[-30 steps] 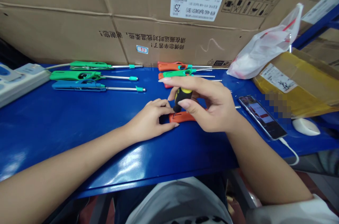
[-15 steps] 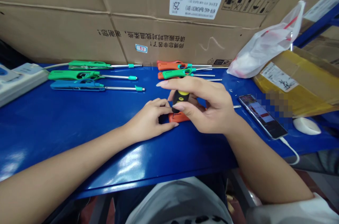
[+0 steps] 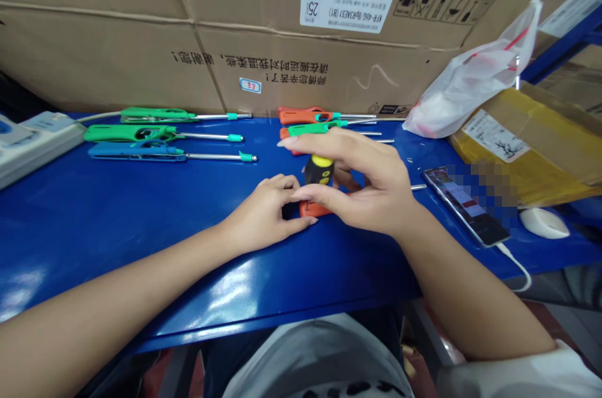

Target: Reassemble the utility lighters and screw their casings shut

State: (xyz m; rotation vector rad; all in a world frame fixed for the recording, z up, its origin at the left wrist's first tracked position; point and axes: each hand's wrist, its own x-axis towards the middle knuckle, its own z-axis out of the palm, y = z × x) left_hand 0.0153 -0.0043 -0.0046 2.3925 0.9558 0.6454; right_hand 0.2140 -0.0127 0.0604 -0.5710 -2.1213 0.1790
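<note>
An orange long-necked lighter (image 3: 314, 208) lies on the blue table, its metal tube emerging to the right beyond my right hand. My left hand (image 3: 263, 213) grips the lighter's handle end, thumb on the near side, fingers on the far side. In my right hand (image 3: 376, 188) is a short black-and-yellow screwdriver (image 3: 320, 172), upright over that handle end. My thumb is against its near side and the index finger stretches across its top. The screwdriver's tip is hidden behind my thumb, and my right hand covers the lighter's middle.
Green lighters (image 3: 129, 133) and a blue lighter (image 3: 136, 152) lie at the back left, beside a white power strip (image 3: 42, 147). More orange and green lighters (image 3: 308, 116) lie behind my right hand. A phone (image 3: 465, 207), mouse (image 3: 544, 223), plastic bag (image 3: 475, 78) and taped parcel (image 3: 531, 141) are at right.
My right thumb has slid leftward across the screwdriver, and the handle has turned in my fingers. My left hand and the lighter stay where they were.
</note>
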